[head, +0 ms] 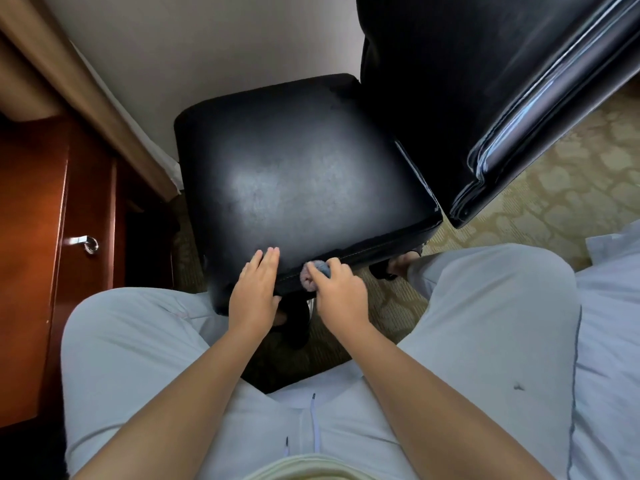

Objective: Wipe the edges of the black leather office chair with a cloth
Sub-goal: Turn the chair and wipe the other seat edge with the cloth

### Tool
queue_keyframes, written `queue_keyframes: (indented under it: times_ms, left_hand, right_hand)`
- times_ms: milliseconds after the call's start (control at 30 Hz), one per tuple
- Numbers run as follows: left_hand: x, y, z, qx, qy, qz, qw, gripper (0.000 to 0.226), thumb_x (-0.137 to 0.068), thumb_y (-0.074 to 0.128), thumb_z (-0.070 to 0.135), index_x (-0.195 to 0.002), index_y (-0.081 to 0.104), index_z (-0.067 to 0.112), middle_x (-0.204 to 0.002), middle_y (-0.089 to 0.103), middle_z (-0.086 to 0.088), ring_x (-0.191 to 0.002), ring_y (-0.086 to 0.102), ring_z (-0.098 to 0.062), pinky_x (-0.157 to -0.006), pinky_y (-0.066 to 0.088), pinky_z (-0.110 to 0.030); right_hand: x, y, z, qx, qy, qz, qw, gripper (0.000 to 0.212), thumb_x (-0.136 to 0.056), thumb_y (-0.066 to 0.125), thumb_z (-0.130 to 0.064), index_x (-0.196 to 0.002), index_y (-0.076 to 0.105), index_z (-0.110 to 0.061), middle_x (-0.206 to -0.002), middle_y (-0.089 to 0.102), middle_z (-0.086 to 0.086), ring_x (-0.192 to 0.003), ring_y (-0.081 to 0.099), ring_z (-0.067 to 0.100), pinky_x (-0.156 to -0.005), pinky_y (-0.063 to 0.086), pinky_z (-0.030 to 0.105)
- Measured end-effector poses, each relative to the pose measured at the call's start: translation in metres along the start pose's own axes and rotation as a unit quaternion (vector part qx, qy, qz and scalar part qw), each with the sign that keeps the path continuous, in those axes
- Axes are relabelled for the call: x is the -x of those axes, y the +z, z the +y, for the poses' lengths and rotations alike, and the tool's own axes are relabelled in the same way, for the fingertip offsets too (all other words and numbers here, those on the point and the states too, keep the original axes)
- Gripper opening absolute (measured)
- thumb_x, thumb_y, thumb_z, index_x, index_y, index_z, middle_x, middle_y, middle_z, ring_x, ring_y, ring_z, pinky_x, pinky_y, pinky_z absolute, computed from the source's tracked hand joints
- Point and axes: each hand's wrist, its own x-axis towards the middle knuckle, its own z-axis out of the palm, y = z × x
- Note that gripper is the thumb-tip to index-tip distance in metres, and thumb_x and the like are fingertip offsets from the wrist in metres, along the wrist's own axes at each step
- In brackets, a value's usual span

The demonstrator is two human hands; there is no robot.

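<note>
Nearest, the left hand [254, 292] lies flat, fingers [268, 259] straight and pressed together, on the chair seat [294, 168] near edge at six o'clock. Just beside it, toward three o'clock, the right hand [341, 292] pinches a bunched cloth [308, 276] against the stitched edge. Farther, at one o'clock, rises the backrest [485, 81].
</note>
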Motion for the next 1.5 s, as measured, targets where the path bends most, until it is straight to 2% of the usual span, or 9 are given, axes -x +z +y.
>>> queue_keyframes:
  times_ms: [200,367,567,800,967,1067,1167,1333,1500]
  left_hand:
    - [0.001,0.004,0.006,0.007,-0.002,0.006,1.0,0.088,-0.084,0.07,0.007,-0.152,0.014,0.013,-0.158,0.02,0.0,-0.147,0.013,-0.019,-0.117,0.02,-0.033]
    - [0.004,0.005,0.01,0.006,0.009,0.019,1.0,0.085,-0.088,0.063,0.005,-0.153,0.008,0.014,-0.16,0.014,-0.001,-0.147,0.01,-0.019,-0.116,0.021,-0.03]
    - [0.009,0.001,0.001,0.029,0.054,0.003,0.998,0.083,-0.088,0.059,0.0,-0.153,0.01,0.018,-0.159,0.017,0.001,-0.146,0.016,-0.017,-0.112,0.026,-0.025]
    - [0.012,0.003,-0.004,0.082,0.086,-0.029,0.993,0.088,-0.081,0.066,-0.004,-0.151,0.017,0.014,-0.158,0.021,-0.001,-0.146,0.016,-0.014,-0.115,0.019,-0.022]
    - [0.01,0.004,-0.018,0.073,0.1,-0.013,0.992,0.084,-0.08,0.064,-0.008,-0.15,0.022,0.014,-0.156,0.025,-0.002,-0.145,0.02,-0.012,-0.112,0.01,-0.013]
    - [0.009,0.008,-0.018,0.072,0.099,-0.01,0.992,0.083,-0.081,0.063,-0.007,-0.15,0.02,0.011,-0.157,0.024,-0.005,-0.145,0.018,-0.014,-0.111,0.01,-0.013]
    - [0.009,0.01,-0.016,0.034,0.101,-0.01,0.994,0.086,-0.08,0.07,-0.002,-0.15,0.021,0.009,-0.157,0.024,-0.005,-0.146,0.018,-0.016,-0.111,0.016,-0.019]
    - [0.007,0.018,-0.012,-0.063,0.118,0.013,0.991,0.088,-0.061,0.082,-0.01,-0.139,0.043,0.001,-0.145,0.045,-0.015,-0.135,0.041,-0.032,-0.099,0.045,-0.037]
    - [0.002,0.023,0.011,-0.123,0.078,0.006,0.989,0.082,-0.088,0.066,0.016,-0.15,0.015,0.004,-0.159,0.013,-0.011,-0.148,0.009,-0.028,-0.118,0.011,-0.036]
  right_hand:
    - [-0.004,-0.007,0.009,-0.035,0.164,0.018,0.986,0.057,-0.067,0.076,0.001,-0.121,0.063,-0.012,-0.094,0.059,0.015,-0.073,0.058,0.031,-0.05,0.032,0.029]
    - [0.008,0.008,-0.005,-0.031,0.0,0.006,1.0,0.066,-0.049,0.087,-0.006,-0.111,0.068,-0.011,-0.088,0.06,0.013,-0.066,0.059,0.025,-0.041,0.038,0.024]
    - [0.001,0.001,0.008,-0.09,0.145,0.017,0.985,0.044,-0.09,0.057,-0.012,-0.134,0.052,-0.016,-0.116,0.051,0.014,-0.097,0.054,0.03,-0.07,0.05,0.04]
    - [0.014,0.008,-0.008,-0.068,-0.032,-0.037,0.997,0.056,-0.073,0.076,-0.01,-0.126,0.059,-0.014,-0.103,0.057,0.016,-0.082,0.058,0.029,-0.051,0.049,0.034]
    - [0.008,0.002,0.01,-0.091,0.157,0.011,0.983,0.048,-0.088,0.06,-0.011,-0.135,0.051,-0.02,-0.113,0.052,0.012,-0.091,0.055,0.027,-0.063,0.046,0.035]
    - [0.019,0.006,-0.011,-0.077,0.011,-0.036,0.996,0.057,-0.077,0.071,-0.011,-0.131,0.054,-0.018,-0.11,0.053,0.014,-0.087,0.055,0.031,-0.057,0.046,0.033]
    - [0.019,0.013,-0.014,-0.044,-0.052,-0.03,0.997,0.06,-0.063,0.084,-0.015,-0.12,0.064,-0.018,-0.098,0.061,0.012,-0.073,0.059,0.026,-0.049,0.048,0.03]
    - [0.005,-0.004,0.011,-0.082,0.132,0.022,0.988,0.042,-0.082,0.067,-0.009,-0.123,0.062,-0.018,-0.103,0.057,0.016,-0.084,0.058,0.034,-0.062,0.048,0.037]
    - [0.013,0.011,0.0,-0.068,0.058,-0.022,0.996,0.051,-0.091,0.057,-0.016,-0.14,0.044,-0.022,-0.114,0.048,0.011,-0.094,0.053,0.025,-0.06,0.044,0.031]
